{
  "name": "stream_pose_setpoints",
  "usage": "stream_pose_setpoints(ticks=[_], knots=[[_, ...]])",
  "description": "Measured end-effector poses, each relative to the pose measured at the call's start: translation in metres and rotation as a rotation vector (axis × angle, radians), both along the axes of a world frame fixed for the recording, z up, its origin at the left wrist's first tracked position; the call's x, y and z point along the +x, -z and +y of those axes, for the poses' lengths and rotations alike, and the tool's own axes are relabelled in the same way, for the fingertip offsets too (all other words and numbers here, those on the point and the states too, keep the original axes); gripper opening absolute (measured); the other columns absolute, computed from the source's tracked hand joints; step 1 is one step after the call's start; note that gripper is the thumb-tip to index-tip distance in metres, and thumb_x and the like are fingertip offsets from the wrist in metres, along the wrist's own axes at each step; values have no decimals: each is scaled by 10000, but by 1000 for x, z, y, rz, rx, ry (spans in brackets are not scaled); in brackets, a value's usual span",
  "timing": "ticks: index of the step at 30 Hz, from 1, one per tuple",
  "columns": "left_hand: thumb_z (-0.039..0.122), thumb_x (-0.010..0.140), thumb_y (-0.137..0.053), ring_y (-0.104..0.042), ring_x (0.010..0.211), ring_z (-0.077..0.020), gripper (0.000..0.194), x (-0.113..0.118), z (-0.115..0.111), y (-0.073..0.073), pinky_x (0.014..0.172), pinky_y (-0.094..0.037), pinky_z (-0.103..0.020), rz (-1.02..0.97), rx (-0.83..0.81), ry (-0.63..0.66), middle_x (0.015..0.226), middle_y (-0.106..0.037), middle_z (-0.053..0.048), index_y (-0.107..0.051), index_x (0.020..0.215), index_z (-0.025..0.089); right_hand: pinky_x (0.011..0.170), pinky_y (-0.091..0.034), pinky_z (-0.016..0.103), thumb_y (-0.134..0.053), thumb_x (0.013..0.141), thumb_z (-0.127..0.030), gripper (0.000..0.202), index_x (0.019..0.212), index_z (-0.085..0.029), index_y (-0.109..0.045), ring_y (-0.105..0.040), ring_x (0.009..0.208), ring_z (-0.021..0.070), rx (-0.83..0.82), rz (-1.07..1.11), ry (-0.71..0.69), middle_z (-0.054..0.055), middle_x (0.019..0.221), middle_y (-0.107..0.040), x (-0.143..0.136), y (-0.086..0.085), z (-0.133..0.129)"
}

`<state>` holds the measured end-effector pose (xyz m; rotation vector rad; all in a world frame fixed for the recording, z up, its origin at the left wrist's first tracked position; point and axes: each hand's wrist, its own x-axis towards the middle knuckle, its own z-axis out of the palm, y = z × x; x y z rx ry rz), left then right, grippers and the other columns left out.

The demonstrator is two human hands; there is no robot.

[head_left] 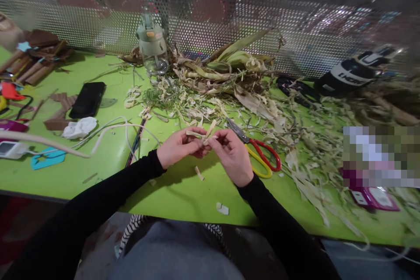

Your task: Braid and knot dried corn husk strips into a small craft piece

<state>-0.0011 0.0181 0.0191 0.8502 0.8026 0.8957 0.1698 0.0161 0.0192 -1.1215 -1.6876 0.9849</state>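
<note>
Pale strips: While both hands meet above the front middle of the green table (203, 205), the pale strips (206, 138) are between their fingertips, with short ends sticking up and out to the left.
Left hand: The left hand (183, 145) has its thumb and fingers closed in a pinch on the left part of the strips.
Right hand: The right hand (234, 155) pinches the right part between thumb and curled fingers, its fingertips close to those of the left.
Scissors: The scissors (267, 154), with one red and one yellow handle loop, lie just beside the right hand, their blades pointing away to the upper left.
Loose scraps: A short pale scrap (199, 173) lies on the table below the hands; a white scrap (222, 208) lies nearer the front edge.
Husks: A heap of dry and green husks (223, 70) lies beyond the hands against the metal mesh (197, 13), with shredded pieces spread around it and to the right.
Bottles: A clear bottle (153, 46) stands left of the heap; a black bottle (352, 72) leans at the right.
Left side: A black phone (88, 99), a crumpled white tissue (79, 127), a white cable (123, 119) and a blue tag (48, 158) lie on the table.
</note>
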Motion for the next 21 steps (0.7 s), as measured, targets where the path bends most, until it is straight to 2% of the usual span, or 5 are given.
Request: stream_pose_setpoints(ticks=[7, 10, 13, 15, 21], knots=[[484, 743, -663, -699, 748, -199, 396, -11, 3, -4, 679, -550, -304, -92, -129, 168, 834, -728, -141, -585, 892, 126, 650, -491, 281, -563, 870, -264, 76, 893, -192, -554, -567, 713, 136, 143, -66, -52, 16, 824, -596, 8, -6, 3], [420, 696, -740, -696, 727, -177, 377, -7, 1, -2, 650, -543, -272, -86, -119, 194, 806, -723, -111, -570, 878, 137, 666, -492, 310, -549, 870, -235, 92, 953, -198, -559, -571, 762, 161, 244, -187, -16, 34, 873, -600, 9, -6, 5], [315, 693, -764, -679, 689, -127, 334, -1, -1, 0, 661, -534, -241, -103, -80, 44, 748, -700, -39, -535, 877, 155, 723, -458, 355, -565, 830, -157, 238, 1057, -230, -561, -545, 884, 205, 596, -395, 121, 54, 976, -591, 7, -5, 4], [316, 713, -744, -645, 626, -86, 333, 3, -1, 2, 633, -519, -213, -117, -56, -75, 714, -670, 5, -526, 915, 164, 747, -423, 368, -593, 808, -141, 302, 1084, -262, -574, -532, 907, 213, 809, -567, 62, 46, 995, -601, 4, -3, 1], [320, 688, -755, -583, 617, -47, 407, 5, 1, 8, 605, -476, -157, -104, -49, -190, 759, -640, 11, -599, 1010, 126, 709, -368, 331, -622, 822, -126, 264, 1009, -311, -627, -534, 870, 182, 1057, -761, 22, -9, 949, -679, -4, -2, -5]])
